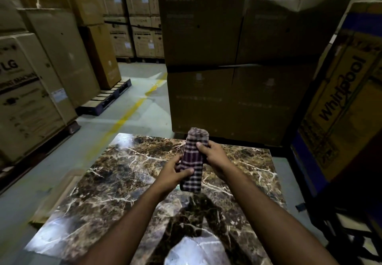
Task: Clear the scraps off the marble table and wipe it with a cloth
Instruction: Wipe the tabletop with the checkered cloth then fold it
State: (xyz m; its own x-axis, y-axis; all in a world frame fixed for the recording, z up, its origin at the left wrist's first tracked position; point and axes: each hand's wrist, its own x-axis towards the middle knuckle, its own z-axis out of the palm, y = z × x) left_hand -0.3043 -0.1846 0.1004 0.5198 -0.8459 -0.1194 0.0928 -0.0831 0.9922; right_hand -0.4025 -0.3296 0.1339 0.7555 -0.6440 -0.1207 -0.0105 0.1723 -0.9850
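Both hands hold one folded checked cloth (193, 162) in the air above a marble table (128, 182). Left hand (175, 173) grips the lower part of the cloth, thumb lying across the front and fingers curled behind. Right hand (213, 155) pinches the upper part from the right side, thumb pressed on the front face, fingers wrapped round the back. Folded into a narrow, thick bundle of dark purple with pale stripes, the cloth stands nearly upright, its top end rising above the right thumb, its lower end hanging just over the stone.

Beneath it, the marble table is brown and gold with white veins, glossy, with bright glare at the near and far left corners. No scraps can be made out on the surface, so clearing seems finished and wiping looks to be the step in hand; the busy pattern could hide small bits.

To wipe well, the cloth probably needs opening out or flattening into a broad pad, then pressing flat with one palm and drawing in overlapping passes from the far edge toward the body, corners included.

Around the table stand stacks of cardboard boxes (237, 62), close behind and to the right, more on pallets at left. A grey floor with a yellow line (124, 118) runs between them.
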